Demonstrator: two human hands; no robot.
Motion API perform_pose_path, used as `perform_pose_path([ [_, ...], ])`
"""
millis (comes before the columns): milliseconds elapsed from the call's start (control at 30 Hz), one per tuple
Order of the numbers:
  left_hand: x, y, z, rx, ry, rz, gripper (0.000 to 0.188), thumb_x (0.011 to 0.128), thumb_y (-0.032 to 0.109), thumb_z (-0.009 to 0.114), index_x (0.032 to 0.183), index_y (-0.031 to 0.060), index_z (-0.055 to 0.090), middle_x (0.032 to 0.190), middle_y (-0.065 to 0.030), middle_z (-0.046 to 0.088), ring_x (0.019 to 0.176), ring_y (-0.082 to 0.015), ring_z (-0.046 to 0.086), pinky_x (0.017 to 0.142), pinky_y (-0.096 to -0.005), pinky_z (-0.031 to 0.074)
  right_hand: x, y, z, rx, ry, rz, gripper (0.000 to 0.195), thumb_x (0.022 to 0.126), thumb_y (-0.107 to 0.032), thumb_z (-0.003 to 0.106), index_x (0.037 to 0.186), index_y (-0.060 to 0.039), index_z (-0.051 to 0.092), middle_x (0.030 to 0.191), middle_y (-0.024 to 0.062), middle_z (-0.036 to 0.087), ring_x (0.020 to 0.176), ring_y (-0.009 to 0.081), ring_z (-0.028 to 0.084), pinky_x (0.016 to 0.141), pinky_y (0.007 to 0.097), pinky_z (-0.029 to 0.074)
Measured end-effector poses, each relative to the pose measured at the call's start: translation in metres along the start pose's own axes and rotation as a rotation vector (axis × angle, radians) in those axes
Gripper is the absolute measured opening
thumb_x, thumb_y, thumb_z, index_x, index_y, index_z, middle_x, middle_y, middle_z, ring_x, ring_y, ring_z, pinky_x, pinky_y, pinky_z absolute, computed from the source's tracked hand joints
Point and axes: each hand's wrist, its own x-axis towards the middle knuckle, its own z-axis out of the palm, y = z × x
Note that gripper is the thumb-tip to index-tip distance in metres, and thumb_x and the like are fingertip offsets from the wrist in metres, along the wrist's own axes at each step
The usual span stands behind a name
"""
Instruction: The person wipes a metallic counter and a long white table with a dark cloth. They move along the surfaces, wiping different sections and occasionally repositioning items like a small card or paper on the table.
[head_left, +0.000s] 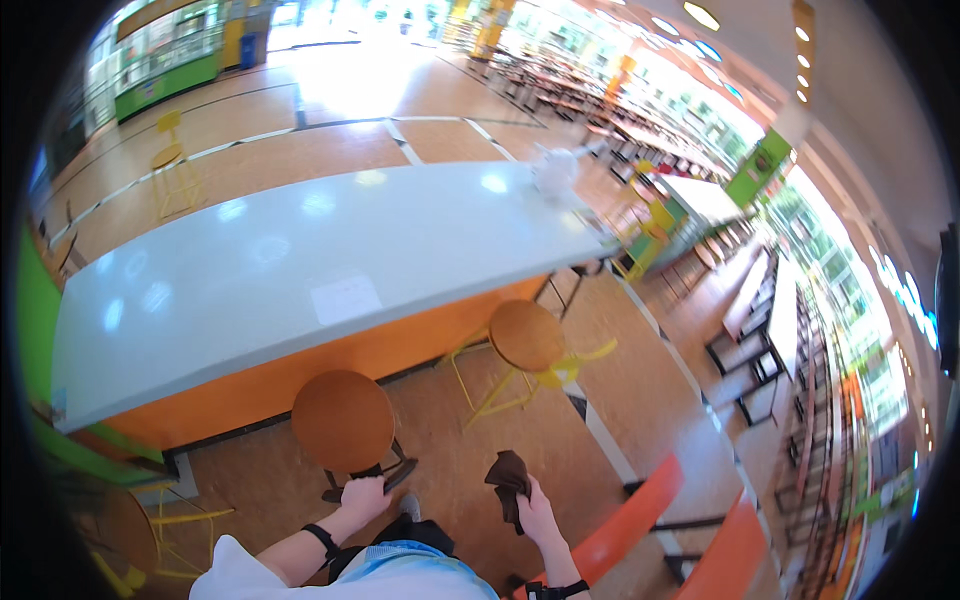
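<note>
My left hand (365, 497) is closed around the dark backrest (401, 474) of a bar chair. That chair's round brown wooden seat (343, 421) stands close to the orange side of a long counter. In my right hand (535, 511) is a crumpled dark brown cloth (509, 480), held in the air above the floor. Ahead of me runs the counter's glossy white top (247, 255). A pale rectangular sheet (346, 299) lies on it near the front edge, and a blurred white bag-like object (556, 174) sits at its far right end.
A yellow-framed bar chair (527, 336) stands to the right, another (135, 529) at the lower left. Orange benches (626, 521) are close by my right side. Beyond the counter is a further yellow chair (168, 155). Rows of dining tables (784, 319) stretch along the windows.
</note>
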Motion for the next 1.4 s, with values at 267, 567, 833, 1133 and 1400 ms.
perform_pose_path([
  [267, 0.003, -0.001, -0.02, -0.049, -0.137, -0.049, 0.043, 0.098, 0.051, 0.065, 0.111, 0.0119, 0.077, 0.094, -0.0151, 0.08, 0.088, -0.0371, 0.078, 0.077, -0.052, 0.063, 0.227, -0.171, 0.065, -0.238, 0.014, -0.698, 0.073, 0.097, 0.004, 0.057, 0.166, -0.0005, 0.036, 0.166, 0.0275, 0.04, 0.151, 0.0489, 0.042, 0.124, 0.0564, 0.038],
  [567, 0.011, 0.009, -0.031, -0.097, -0.135, -0.173, 0.034, 0.096, 0.042, 0.069, 0.119, 0.0177, 0.077, 0.107, -0.0058, 0.08, 0.101, -0.0278, 0.078, 0.082, -0.046, 0.064, 0.48, -0.231, 0.233, -0.819, -0.35, -1.175, 0.082, 0.094, -0.007, 0.064, 0.169, -0.0247, 0.037, 0.169, 0.0251, 0.038, 0.151, 0.056, 0.039, 0.122, 0.0657, 0.035],
  [833, 0.014, 0.015, -0.008, -0.014, 0.055, -0.289, 0.022, 0.088, 0.035, 0.075, 0.106, 0.0221, 0.079, 0.103, 0.0021, 0.079, 0.1, -0.0214, 0.077, 0.086, -0.0391, 0.061, 0.687, -0.288, 0.316, -0.755, -0.441, -1.18, 0.073, 0.102, -0.024, 0.058, 0.17, -0.0264, 0.033, 0.174, 0.0228, 0.035, 0.156, 0.0545, 0.034, 0.127, 0.0658, 0.03],
  [1133, 0.026, 0.039, -0.012, -0.032, -0.077, -0.508, 0.038, 0.082, 0.018, 0.078, 0.119, 0.0192, 0.074, 0.118, -0.0015, 0.074, 0.118, -0.0235, 0.07, 0.098, -0.0437, 0.055, 0.817, -0.328, 0.369, -0.739, -0.427, -1.043, 0.075, 0.103, -0.026, 0.056, 0.172, -0.0308, 0.027, 0.178, 0.0186, 0.027, 0.162, 0.052, 0.022, 0.13, 0.066, 0.02],
  [1400, 0.109, 0.14, -0.07, -0.44, 0.353, -0.249, 0.044, 0.097, 0.025, 0.077, 0.137, 0.0121, 0.068, 0.142, -0.0121, 0.067, 0.128, -0.0338, 0.066, 0.108, -0.0464, 0.054, 0.777, -0.352, 0.328, -0.661, -0.523, -1.047, 0.086, 0.101, -0.032, 0.062, 0.175, -0.0284, 0.02, 0.182, 0.018, 0.015, 0.165, 0.0526, 0.012, 0.132, 0.0688, 0.009],
])
